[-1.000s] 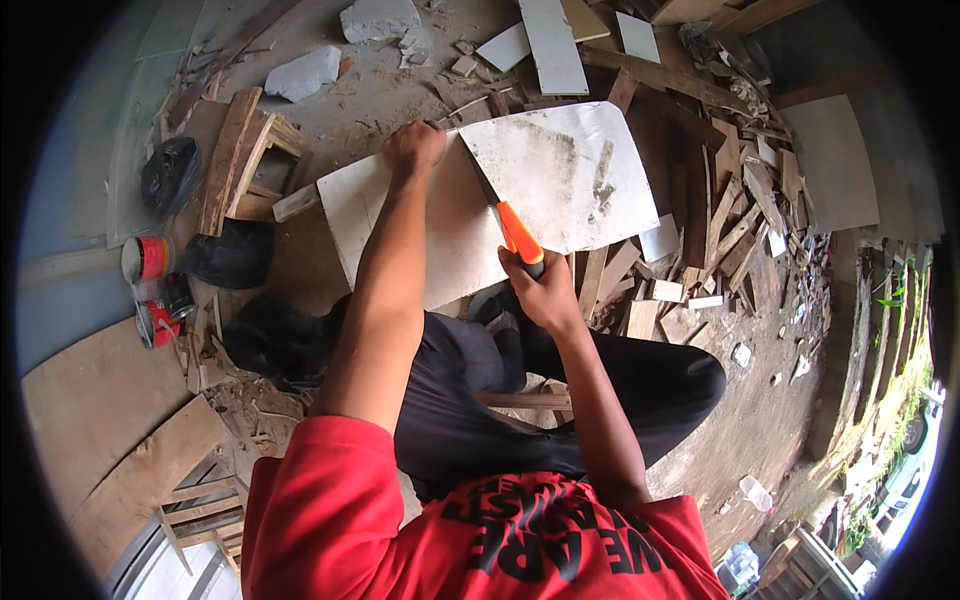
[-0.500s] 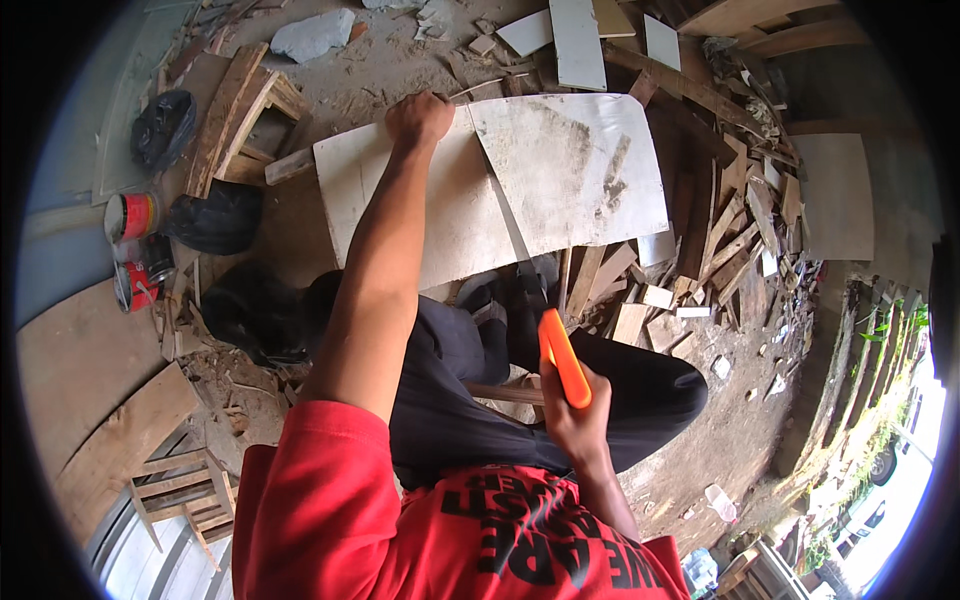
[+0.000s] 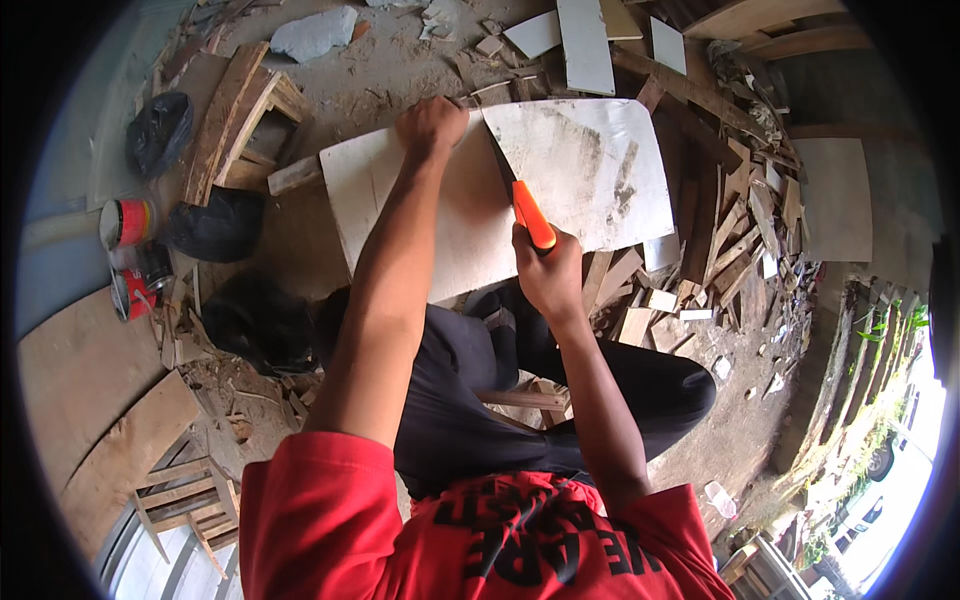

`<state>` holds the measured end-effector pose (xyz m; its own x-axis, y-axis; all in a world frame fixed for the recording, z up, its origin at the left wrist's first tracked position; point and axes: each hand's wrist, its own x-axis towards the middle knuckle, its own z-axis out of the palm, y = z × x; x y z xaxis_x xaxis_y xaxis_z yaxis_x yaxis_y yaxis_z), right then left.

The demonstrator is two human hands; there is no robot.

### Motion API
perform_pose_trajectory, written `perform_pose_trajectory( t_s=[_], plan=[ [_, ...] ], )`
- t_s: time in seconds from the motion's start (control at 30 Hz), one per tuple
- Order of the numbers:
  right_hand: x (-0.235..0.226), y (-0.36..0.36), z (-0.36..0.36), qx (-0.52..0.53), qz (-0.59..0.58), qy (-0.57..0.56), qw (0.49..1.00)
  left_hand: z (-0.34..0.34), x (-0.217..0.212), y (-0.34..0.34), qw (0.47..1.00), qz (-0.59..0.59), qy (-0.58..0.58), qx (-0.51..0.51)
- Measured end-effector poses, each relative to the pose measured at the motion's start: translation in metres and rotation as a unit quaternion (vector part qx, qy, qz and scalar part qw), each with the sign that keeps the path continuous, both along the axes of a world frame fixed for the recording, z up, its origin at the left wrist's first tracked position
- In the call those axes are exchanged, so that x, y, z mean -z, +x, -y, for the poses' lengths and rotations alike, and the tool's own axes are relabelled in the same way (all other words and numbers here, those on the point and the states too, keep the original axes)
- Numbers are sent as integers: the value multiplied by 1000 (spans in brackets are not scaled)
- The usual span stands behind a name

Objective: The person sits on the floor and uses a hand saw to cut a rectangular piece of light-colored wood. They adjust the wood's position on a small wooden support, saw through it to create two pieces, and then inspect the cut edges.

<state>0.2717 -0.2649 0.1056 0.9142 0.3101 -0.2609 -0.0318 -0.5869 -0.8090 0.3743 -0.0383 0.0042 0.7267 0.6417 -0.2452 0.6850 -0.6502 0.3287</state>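
Observation:
A white board [image 3: 400, 215] with dark smudges on its right half lies in front of my knees. My left hand [image 3: 433, 124] is closed on its far edge, left of the cut, with the fingertips hidden behind that edge. In my right hand [image 3: 551, 275] is the orange handle of a handsaw [image 3: 533, 214], now over the middle of the board. The dark blade [image 3: 497, 152] runs away from me to the board's far edge, where it sits in the cut. Most of the blade's far end is hidden below the board.
Scrap wood [image 3: 720, 235] is heaped to the right of the board. Black plastic bags [image 3: 255, 320] and red cans [image 3: 130, 222] stand at the left. Near them lean nailed planks [image 3: 235, 115]. A pale broken slab [image 3: 312, 35] lies at the far left.
My right hand has pushed the handsaw forward, away from my body, so less of the blade shows. My left hand stays on the board's far edge.

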Motion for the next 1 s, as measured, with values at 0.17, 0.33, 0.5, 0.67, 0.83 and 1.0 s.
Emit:
perform_pose_trajectory(
  t_s=[0.17,0.33,0.5,0.67,0.83,1.0],
  plan=[
    [-1,-42,35,14,13,70,997,-11,-2,5,1000,8,-5,8],
    [-84,-111,102,42,-99,32,994,-2,-8,-1,1000,-21,-13,16],
    [-110,-131,123,34,-100,-10,994,2,-10,0,1000,-25,-10,8],
    [-17,-13,43,36,-50,25,998,9,-7,2,999,-44,-5,24],
    [2,6,7,5,-30,45,999,2,2,6,999,-27,20,-6],
    [6,-20,17,-5,-10,45,999,0,-5,7,999,-37,1,2]
  ],
)
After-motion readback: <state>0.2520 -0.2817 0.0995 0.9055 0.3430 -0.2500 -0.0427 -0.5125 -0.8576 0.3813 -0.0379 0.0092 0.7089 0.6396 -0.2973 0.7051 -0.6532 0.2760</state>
